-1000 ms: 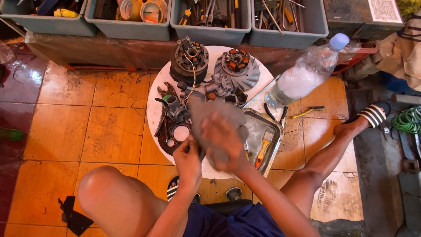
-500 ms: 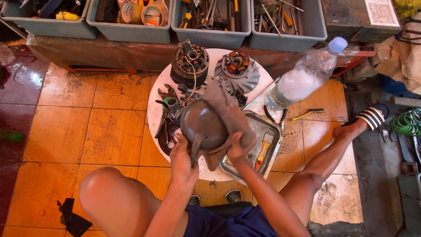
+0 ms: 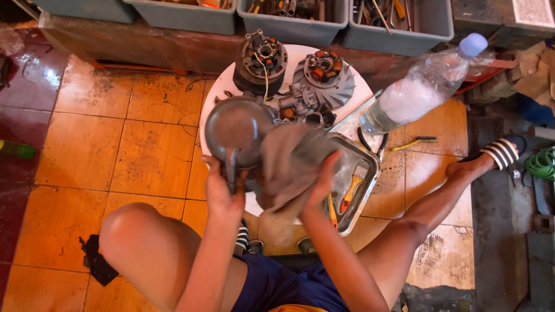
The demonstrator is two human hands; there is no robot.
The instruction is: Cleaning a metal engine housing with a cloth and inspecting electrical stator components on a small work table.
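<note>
Mostly hidden: right hand point(image 3: 321, 180) under grey rag point(image 3: 289, 164); left hand point(image 3: 222, 193) fingers grip round metal cover point(image 3: 236, 130).

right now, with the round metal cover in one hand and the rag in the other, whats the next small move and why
Probably press the grey rag onto the round metal cover and wipe across its domed face. The left hand holds the cover up by its lower edge above the white round table, and the right hand has the rag bunched right against the cover's side, so the rag is already where a wipe would begin.
</note>
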